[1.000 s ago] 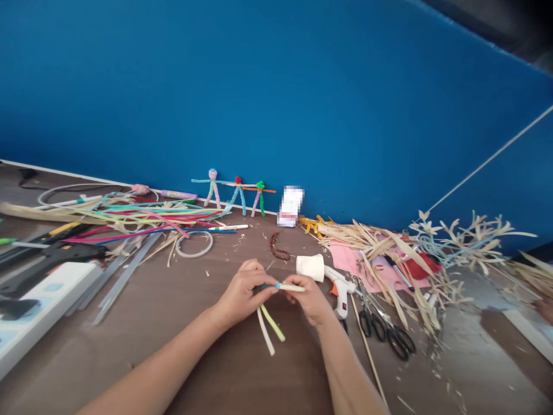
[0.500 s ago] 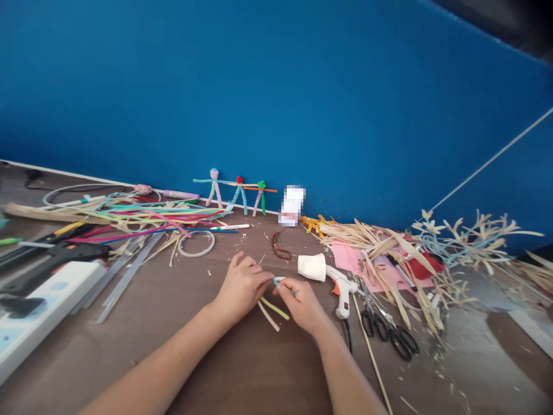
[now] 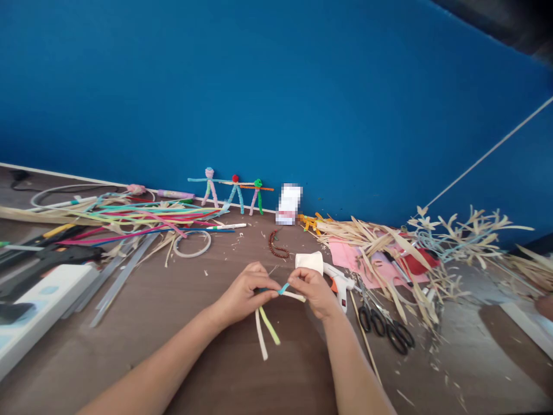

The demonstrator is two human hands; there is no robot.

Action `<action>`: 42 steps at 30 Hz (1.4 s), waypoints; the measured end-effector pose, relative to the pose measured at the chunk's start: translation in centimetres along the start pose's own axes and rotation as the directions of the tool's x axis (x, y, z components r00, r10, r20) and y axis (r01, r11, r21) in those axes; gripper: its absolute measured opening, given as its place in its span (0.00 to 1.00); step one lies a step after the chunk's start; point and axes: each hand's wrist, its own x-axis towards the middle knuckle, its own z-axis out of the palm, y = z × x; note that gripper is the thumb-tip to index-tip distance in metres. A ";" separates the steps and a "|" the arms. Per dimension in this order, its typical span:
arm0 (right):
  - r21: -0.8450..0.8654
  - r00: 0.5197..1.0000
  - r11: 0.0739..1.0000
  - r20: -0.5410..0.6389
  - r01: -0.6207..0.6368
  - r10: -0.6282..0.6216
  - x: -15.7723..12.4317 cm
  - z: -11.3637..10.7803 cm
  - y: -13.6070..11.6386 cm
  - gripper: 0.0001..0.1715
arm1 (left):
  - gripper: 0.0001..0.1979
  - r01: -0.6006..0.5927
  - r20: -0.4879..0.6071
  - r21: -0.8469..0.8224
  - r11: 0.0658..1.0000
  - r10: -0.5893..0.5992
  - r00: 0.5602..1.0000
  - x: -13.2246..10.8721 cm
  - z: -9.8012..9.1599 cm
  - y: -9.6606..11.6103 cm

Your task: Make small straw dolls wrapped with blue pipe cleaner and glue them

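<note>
My left hand [image 3: 247, 291] is closed, its thumb and fingertips pinching a small bundle of fuzzy pipe cleaners. From beneath it hang a pale yellow-green pipe cleaner [image 3: 270, 327] and a whitish pipe cleaner [image 3: 261, 335]. A short white pipe cleaner end [image 3: 296, 297] sticks out to the right under my right hand [image 3: 314, 288]. That hand is closed too, pinching the tip of a light blue pipe cleaner [image 3: 284, 288] that slants up from the left fingertips. Most of the bundle is hidden inside the left fingers.
Three pipe-cleaner figures [image 3: 235, 193] stand against the blue wall. Behind my right hand are a white cup [image 3: 307, 262] and a white glue gun [image 3: 341, 282]. Black-handled scissors [image 3: 397, 337] and dried strips [image 3: 367, 236] lie right. Loose pipe cleaners [image 3: 129, 213] and a power strip [image 3: 47, 305] are left.
My right hand has risen and turned, pulling the blue pipe cleaner upward. The white end now shows to the right. The two hanging ends point more steeply down.
</note>
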 end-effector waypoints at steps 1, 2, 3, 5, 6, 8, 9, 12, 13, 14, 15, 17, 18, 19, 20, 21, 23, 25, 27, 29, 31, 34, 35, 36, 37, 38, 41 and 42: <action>0.049 1.000 0.999 0.013 -0.015 0.015 0.1 0.2 0.1 0.12 | 0.10 0.030 -0.039 -0.036 0.999 -0.032 0.999 0.0 0.1 0.1; 0.076 0.999 0.997 0.025 -0.022 0.020 0.1 0.4 0.2 0.12 | 0.10 0.062 -0.077 -0.058 0.996 -0.066 0.995 0.0 0.3 0.1; 0.083 0.999 0.996 0.036 -0.023 0.020 0.1 0.6 0.3 0.12 | 0.10 0.090 -0.111 -0.066 0.994 -0.097 0.989 -0.1 0.4 0.1; 0.066 0.999 0.998 0.044 -0.022 0.019 0.1 1.1 0.4 0.12 | 0.10 0.134 -0.174 -0.054 0.989 -0.142 0.974 -0.1 0.6 0.0; 0.048 0.999 0.999 0.038 -0.024 0.022 0.1 1.3 0.5 0.13 | 0.10 0.149 -0.202 -0.038 0.988 -0.153 0.967 -0.1 0.7 -0.2; 0.011 0.999 0.999 0.027 -0.042 0.042 0.1 1.6 0.6 0.15 | 0.10 0.166 -0.249 0.005 0.986 -0.160 0.955 -0.2 0.8 -0.4; -0.012 0.999 0.999 0.024 -0.048 0.048 0.1 1.8 0.7 0.15 | 0.10 0.172 -0.267 0.031 0.985 -0.157 0.951 -0.2 0.7 -0.5; -0.107 0.999 0.994 0.047 -0.008 0.013 0.0 2.1 0.7 0.16 | 0.10 0.176 -0.286 0.128 0.976 -0.134 0.949 -0.2 0.6 -0.7; -0.141 0.998 0.990 0.061 0.027 -0.019 -0.1 2.2 0.6 0.15 | 0.10 0.178 -0.287 0.167 0.970 -0.125 0.950 -0.2 0.5 -0.7; -0.173 0.996 0.983 0.074 0.066 -0.054 -0.2 2.4 0.5 0.13 | 0.10 0.179 -0.287 0.209 0.962 -0.114 0.951 -0.2 0.4 -0.7; -0.201 0.993 0.974 0.088 0.100 -0.083 -0.3 2.5 0.5 0.11 | 0.09 0.176 -0.285 0.253 0.951 -0.101 0.953 -0.3 0.3 -0.7; -0.258 0.988 0.956 0.104 0.141 -0.118 -0.5 2.7 0.4 0.09 | 0.09 0.163 -0.278 0.340 0.926 -0.066 0.958 -0.3 0.2 -0.6; -0.290 0.987 0.945 0.103 0.151 -0.126 -0.6 2.7 0.4 0.08 | 0.09 0.153 -0.271 0.381 0.912 -0.048 0.961 -0.3 0.1 -0.5; -0.322 0.987 0.934 0.098 0.156 -0.131 -0.7 2.7 0.5 0.08 | 0.09 0.142 -0.261 0.418 0.897 -0.031 0.965 -0.3 0.0 -0.4; -0.352 0.986 0.922 0.093 0.160 -0.136 -0.7 2.7 0.5 0.08 | 0.09 0.131 -0.249 0.452 0.882 -0.016 0.968 -0.3 0.0 -0.3; -0.378 0.986 0.911 0.090 0.166 -0.142 -0.8 2.7 0.6 0.08 | 0.09 0.120 -0.237 0.480 0.869 -0.003 0.971 -0.3 -0.1 -0.3; -0.421 0.983 0.888 0.100 0.185 -0.157 -0.9 2.6 0.7 0.09 | 0.09 0.100 -0.209 0.524 0.846 0.013 0.978 -0.3 -0.1 -0.1; -0.460 0.977 0.863 0.126 0.209 -0.169 -0.9 2.5 0.7 0.11 | 0.09 0.082 -0.172 0.555 0.828 0.018 0.985 -0.3 -0.1 0.0; -0.502 0.972 0.833 0.140 0.233 -0.187 -1.0 2.4 0.5 0.12 | 0.08 0.061 -0.133 0.574 0.817 0.020 0.991 -0.3 0.0 0.1; -0.535 0.970 0.809 0.120 0.243 -0.212 -1.1 2.2 0.3 0.12 | 0.08 0.039 -0.111 0.571 0.820 0.030 0.993 -0.2 0.1 0.1; -0.540 0.969 0.808 0.065 0.236 -0.240 -1.0 1.9 0.1 0.12 | 0.09 0.017 -0.099 0.553 0.833 0.045 0.994 -0.2 0.1 0.2; -0.502 0.966 0.839 -0.024 0.210 -0.257 -0.7 1.2 -0.2 0.13 | 0.08 -0.051 -0.036 0.509 0.859 0.080 0.996 -0.1 -0.1 0.4; -0.477 0.967 0.855 -0.042 0.202 -0.252 -0.6 0.9 -0.2 0.13 | 0.08 -0.080 -0.007 0.484 0.871 0.096 0.995 -0.1 -0.1 0.5; -0.446 0.969 0.873 -0.049 0.197 -0.244 -0.5 0.7 -0.3 0.12 | 0.08 -0.106 0.019 0.454 0.885 0.109 0.994 -0.1 -0.2 0.6; -0.401 0.972 0.895 -0.048 0.193 -0.231 -0.5 0.5 -0.3 0.12 | 0.08 -0.123 0.036 0.419 0.900 0.119 0.992 -0.1 -0.2 0.7; -0.339 0.977 0.922 -0.040 0.184 -0.210 -0.4 0.4 -0.3 0.11 | 0.08 -0.130 0.041 0.380 0.916 0.123 0.992 -0.1 -0.2 0.7; -0.076 0.994 0.991 -0.008 0.108 -0.109 0.0 0.4 0.0 0.11 | 0.08 -0.088 -0.009 0.263 0.961 0.093 0.996 -0.2 0.1 0.5; 0.013 0.997 0.997 0.003 0.072 -0.072 0.1 0.6 0.2 0.11 | 0.08 -0.055 -0.042 0.228 0.972 0.067 0.997 -0.3 0.2 0.4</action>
